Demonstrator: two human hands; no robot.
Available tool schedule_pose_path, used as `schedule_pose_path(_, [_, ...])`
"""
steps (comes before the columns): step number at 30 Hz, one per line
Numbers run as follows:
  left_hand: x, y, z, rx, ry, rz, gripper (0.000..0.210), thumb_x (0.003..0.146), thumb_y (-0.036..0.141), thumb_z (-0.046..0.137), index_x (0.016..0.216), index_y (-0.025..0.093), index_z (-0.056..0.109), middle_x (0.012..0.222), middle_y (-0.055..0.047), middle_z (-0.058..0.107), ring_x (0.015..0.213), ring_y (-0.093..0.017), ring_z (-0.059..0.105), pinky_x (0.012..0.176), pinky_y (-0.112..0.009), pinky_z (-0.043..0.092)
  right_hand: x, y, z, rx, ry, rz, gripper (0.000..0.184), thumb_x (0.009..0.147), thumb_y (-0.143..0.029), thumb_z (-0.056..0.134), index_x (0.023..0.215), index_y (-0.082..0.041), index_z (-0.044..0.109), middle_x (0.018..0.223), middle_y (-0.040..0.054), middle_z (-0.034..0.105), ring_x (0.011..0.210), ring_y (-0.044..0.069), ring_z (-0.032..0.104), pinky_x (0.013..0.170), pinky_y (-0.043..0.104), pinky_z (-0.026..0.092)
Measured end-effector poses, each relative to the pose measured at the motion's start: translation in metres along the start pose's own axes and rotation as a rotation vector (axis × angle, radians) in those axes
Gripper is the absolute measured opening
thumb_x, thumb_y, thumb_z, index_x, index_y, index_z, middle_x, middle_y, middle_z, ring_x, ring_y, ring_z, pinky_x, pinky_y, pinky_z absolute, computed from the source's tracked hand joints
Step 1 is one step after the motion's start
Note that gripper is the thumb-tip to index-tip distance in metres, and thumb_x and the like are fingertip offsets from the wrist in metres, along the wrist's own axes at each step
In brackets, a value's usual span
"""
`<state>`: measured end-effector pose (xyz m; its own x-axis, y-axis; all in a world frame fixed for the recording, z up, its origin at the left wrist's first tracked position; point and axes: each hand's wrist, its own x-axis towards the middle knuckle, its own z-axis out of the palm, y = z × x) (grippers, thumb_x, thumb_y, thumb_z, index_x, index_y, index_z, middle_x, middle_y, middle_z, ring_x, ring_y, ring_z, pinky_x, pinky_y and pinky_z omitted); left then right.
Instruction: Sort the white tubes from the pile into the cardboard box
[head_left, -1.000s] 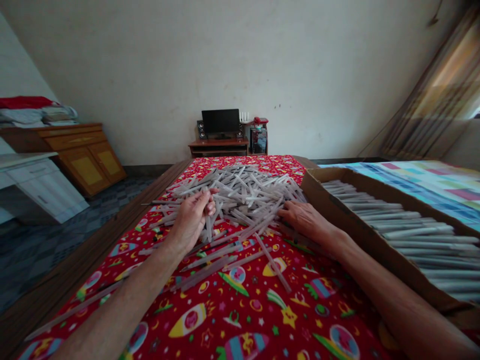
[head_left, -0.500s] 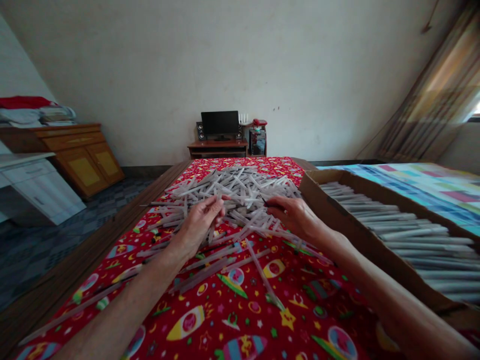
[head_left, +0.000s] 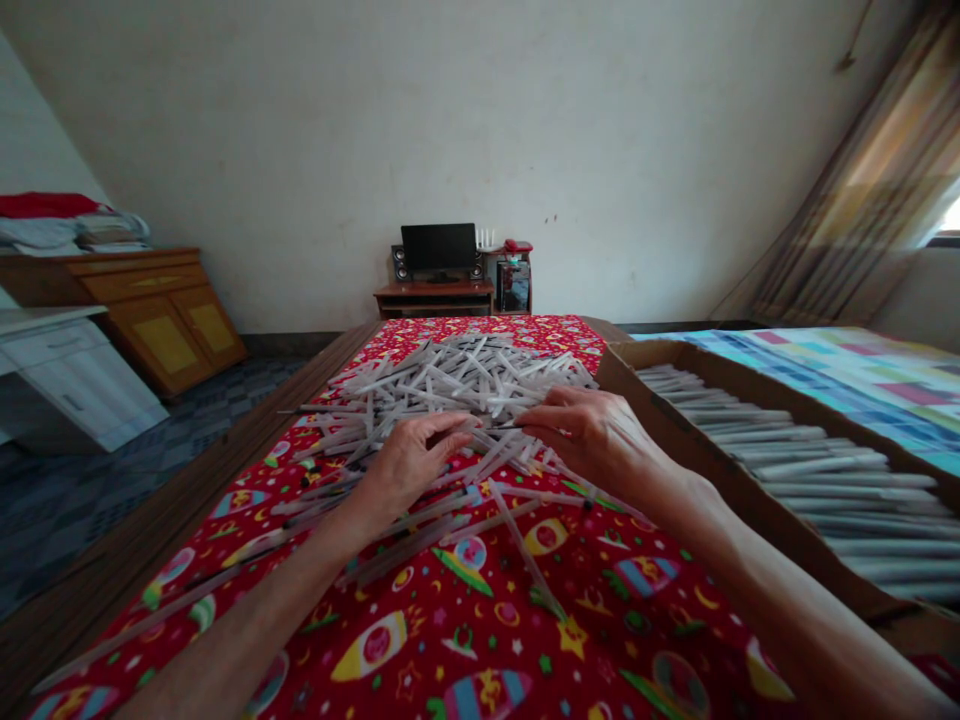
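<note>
Just in front of a heap of pale translucent plastic tubes (head_left: pixel 472 370), my left hand (head_left: pixel 412 455) pinches with thumb and fingers. A translucent tube seems to be in that pinch, mostly hidden by the fingers. My right hand (head_left: pixel 589 425) is closed around a slim pen (head_left: pixel 511 426), whose thin dark tip points left toward the left fingertips. A small gap separates the two hands. Loose tubes (head_left: pixel 525 550) and some dark-ended pens lie on the red patterned cloth (head_left: pixel 420 620) below and between my forearms.
A long cardboard box (head_left: pixel 675 430) on the right holds rows of grey-white sleeved pens (head_left: pixel 832 470). Beyond it is a checked bedcover (head_left: pixel 832 370). A monitor (head_left: pixel 439 248) stands on a small desk by the far wall. Wooden cabinets (head_left: pixel 169 310) stand at the left.
My left hand has turned and shifted slightly right, its tube no longer hanging below the fingers. The right hand has moved a little left and down, bringing the pen's tip closer to it.
</note>
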<state>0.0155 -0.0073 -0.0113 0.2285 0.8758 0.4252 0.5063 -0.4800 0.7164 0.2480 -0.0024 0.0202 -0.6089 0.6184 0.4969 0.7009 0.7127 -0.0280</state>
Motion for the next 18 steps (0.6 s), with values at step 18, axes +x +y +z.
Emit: schedule_pose_path(18, [-0.008,0.016,0.012,0.013,-0.091,-0.049,0.022,0.077,0.024,0.058,0.095,0.021,0.071,0.098,-0.007,0.070,0.090,-0.024,0.063,0.081,-0.033,0.043,0.004,-0.031,-0.006,-0.351,-0.015,-0.180,0.009,0.084,-0.019,0.054,0.084,-0.021,0.063,0.074,0.0039,0.055,0.069,0.016,0.042,0.060,0.029,0.025])
